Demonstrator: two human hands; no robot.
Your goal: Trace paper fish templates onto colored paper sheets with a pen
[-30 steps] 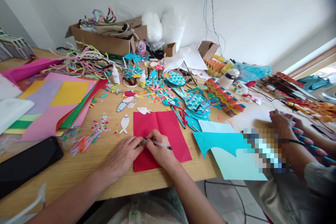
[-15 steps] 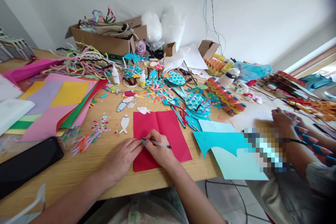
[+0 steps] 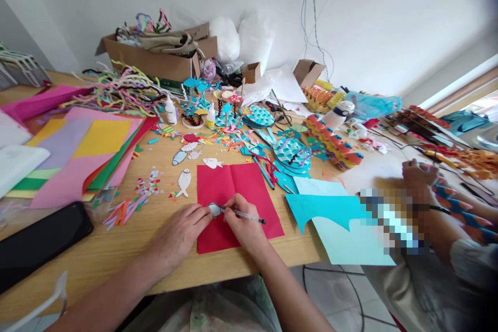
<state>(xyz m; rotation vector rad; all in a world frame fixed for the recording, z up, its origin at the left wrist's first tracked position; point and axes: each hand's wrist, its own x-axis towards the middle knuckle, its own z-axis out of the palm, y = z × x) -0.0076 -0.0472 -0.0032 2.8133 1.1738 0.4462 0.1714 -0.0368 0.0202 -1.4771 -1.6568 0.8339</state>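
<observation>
Closest in, towards the left of the desk (image 3: 128, 259), lies a black phone (image 3: 46, 246), with the two hands to its right at the near part of a creased red sheet (image 3: 259, 202). The left hand (image 3: 185, 227) lies low, its fingers stretched out rather than gripping, their tips at the edge of a small pale paper fish (image 3: 214, 210) on the sheet's left half. The right hand (image 3: 245, 219) has its fingers pinched around a pen (image 3: 251, 215), the writing end at the fish's right side. This fish looks to be midway through its marking; its lines are too small to tell which are missing. Just left of the sheet, a larger white fish (image 3: 184, 182) already bears an eye and a few lines, and another marked fish (image 3: 212, 163) lies by the sheet's far edge, so the drawing on these seems largely done. Beyond are paper scraps (image 3: 237, 138), two glue bottles (image 3: 171, 112) and, against the wall, a filled cardboard box (image 3: 151, 62).
</observation>
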